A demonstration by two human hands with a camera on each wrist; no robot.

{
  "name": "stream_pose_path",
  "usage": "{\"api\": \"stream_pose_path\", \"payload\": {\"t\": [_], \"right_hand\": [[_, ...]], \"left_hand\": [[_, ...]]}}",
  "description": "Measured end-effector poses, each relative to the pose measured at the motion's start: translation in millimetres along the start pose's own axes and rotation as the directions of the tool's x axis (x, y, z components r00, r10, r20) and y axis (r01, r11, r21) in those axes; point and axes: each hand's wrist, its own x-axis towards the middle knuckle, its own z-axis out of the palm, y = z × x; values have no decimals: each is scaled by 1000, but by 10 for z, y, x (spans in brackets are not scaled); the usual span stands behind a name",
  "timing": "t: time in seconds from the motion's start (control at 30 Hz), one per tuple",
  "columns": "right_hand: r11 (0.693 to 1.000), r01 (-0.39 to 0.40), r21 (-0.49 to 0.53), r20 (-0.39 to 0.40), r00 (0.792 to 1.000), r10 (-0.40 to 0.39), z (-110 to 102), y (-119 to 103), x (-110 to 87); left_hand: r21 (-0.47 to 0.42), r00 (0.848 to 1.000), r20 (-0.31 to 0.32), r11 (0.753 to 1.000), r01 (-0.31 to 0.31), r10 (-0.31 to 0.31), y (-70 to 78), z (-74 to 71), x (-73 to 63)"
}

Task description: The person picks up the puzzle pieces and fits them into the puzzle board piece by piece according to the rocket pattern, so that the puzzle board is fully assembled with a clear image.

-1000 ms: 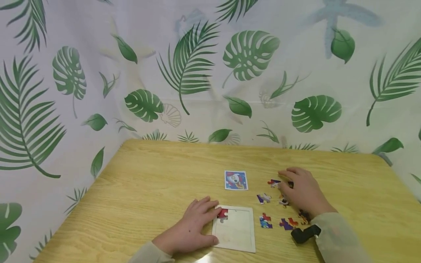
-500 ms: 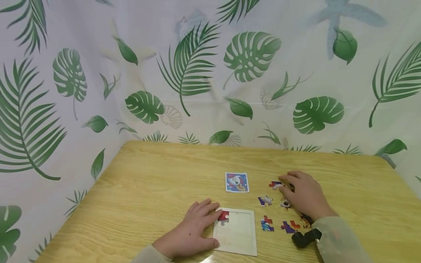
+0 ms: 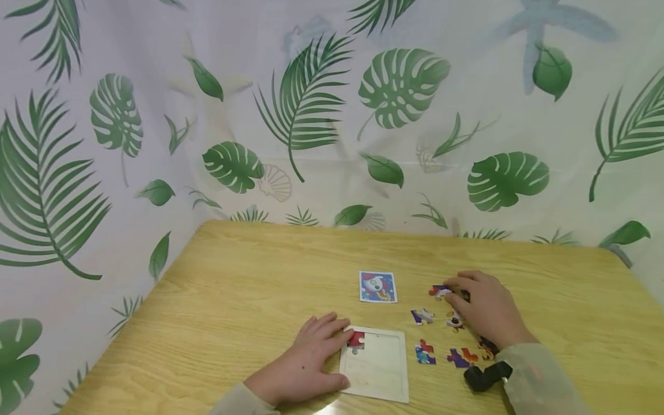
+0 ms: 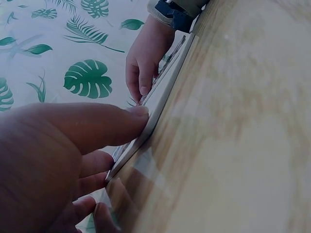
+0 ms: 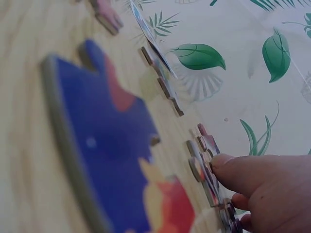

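Observation:
My left hand (image 3: 311,360) rests on the left edge of a pale square puzzle tray (image 3: 378,369), fingers extended. In the left wrist view the thumb (image 4: 119,124) lies on the tray's rim. A red and grey piece (image 3: 357,340) sits in the tray's upper left corner, beside my index fingertip. My right hand (image 3: 490,311) is low over the loose pieces to the right. Its thumb and index finger pinch a red, white and blue puzzle piece (image 3: 438,291); the thumb also shows at a piece's edge in the right wrist view. The palm hides some pieces.
A small picture card (image 3: 377,287) with a white cartoon character lies behind the tray. Several loose puzzle pieces, among them a blue and red one (image 3: 425,351) and a purple and orange one (image 3: 461,357), lie right of it. A leaf-patterned curtain (image 3: 321,173) borders the wooden table.
The right index finger has come down closer to the thumb at the red, white and blue piece. The left hand and tray stay put; the head view has shifted slightly.

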Motion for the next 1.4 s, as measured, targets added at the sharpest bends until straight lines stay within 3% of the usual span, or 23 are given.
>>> {"api": "stream_pose_path", "payload": {"t": [0.57, 0.83, 1.03, 1.4], "right_hand": [[995, 7, 103, -72, 997, 0, -8, -62, 16], [978, -45, 205, -63, 996, 59, -12, -120, -56], [958, -78, 276, -46, 994, 95, -9, -330, -121], [932, -40, 361, -3, 999, 44, 132, -820, -239]], "left_hand": [[-5, 1000, -12, 1000, -11, 11, -13, -1, -5], [3, 1000, -10, 1000, -19, 19, -10, -10, 1], [-11, 1000, -14, 1000, -5, 5, 5, -21, -3], [12, 999, -8, 999, -48, 48, -34, 4, 12]]}}
